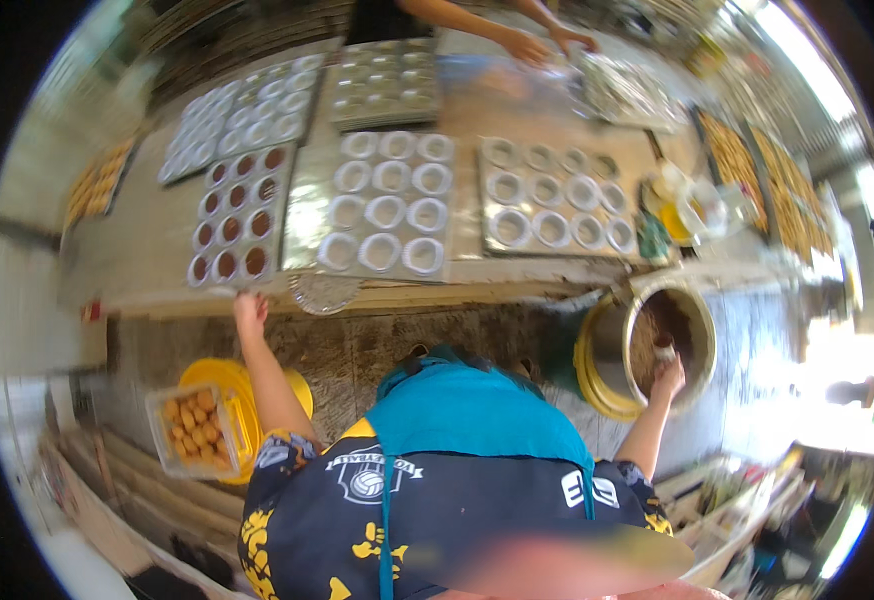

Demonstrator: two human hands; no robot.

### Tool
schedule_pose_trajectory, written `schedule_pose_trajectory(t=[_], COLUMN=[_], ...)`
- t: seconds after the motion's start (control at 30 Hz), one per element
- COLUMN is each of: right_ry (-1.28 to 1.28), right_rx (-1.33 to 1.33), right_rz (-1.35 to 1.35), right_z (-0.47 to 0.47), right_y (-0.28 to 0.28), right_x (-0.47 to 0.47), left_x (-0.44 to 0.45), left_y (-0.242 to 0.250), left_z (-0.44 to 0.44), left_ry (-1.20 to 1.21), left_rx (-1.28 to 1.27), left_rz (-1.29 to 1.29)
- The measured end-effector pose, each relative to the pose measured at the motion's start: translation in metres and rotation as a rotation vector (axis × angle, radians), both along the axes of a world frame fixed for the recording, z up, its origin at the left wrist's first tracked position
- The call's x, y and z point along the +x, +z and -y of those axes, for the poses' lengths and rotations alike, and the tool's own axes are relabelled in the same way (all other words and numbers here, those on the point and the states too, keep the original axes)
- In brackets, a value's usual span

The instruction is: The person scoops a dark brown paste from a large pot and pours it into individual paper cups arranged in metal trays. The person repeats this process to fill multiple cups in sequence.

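My left hand (251, 309) is at the table's near edge, its fingers closed at the corner of a tray of paper cups (237, 199) with dark brown batter in them. Whether it grips the tray I cannot tell. Over on the right, my right hand (668, 373) holds a small cup (663, 346) inside the mouth of a large bucket (707, 360) with brown batter. Two trays, one with white paper cups (385, 214) and one with similar cups (549, 227) that look unfilled, lie between my hands on the table.
Across the table are a co-worker's hands (538, 49) at clear plastic. More cup trays (257, 112) stand at the back left. Baked goods lie on trays (737, 165) at the right. A plastic tub of round baked pieces (198, 431) sits on a yellow bucket at my left.
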State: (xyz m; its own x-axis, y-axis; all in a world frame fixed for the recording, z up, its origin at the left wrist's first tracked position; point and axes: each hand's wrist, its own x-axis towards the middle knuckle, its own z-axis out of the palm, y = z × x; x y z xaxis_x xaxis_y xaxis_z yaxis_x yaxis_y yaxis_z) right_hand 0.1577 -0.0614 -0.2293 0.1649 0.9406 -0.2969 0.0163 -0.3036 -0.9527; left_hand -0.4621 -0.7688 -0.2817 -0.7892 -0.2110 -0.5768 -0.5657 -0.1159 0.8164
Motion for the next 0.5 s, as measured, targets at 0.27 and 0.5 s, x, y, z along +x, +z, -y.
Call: schedule_pose_trajectory(t=[0.27,0.5], right_ry=[-0.036,0.197], right_rx=[-0.185,-0.339], right_rz=[-0.314,-0.235], right_z=[-0.040,-0.081], right_y=[-0.019,-0.022], right_x=[0.017,0.010], left_x=[0.166,0.298], left_y=[-0.070,0.077], left_z=[-0.159,-0.424], left_ry=[-0.421,-1.241], left_rx=[0.115,0.253], left_rz=[0.504,0.113])
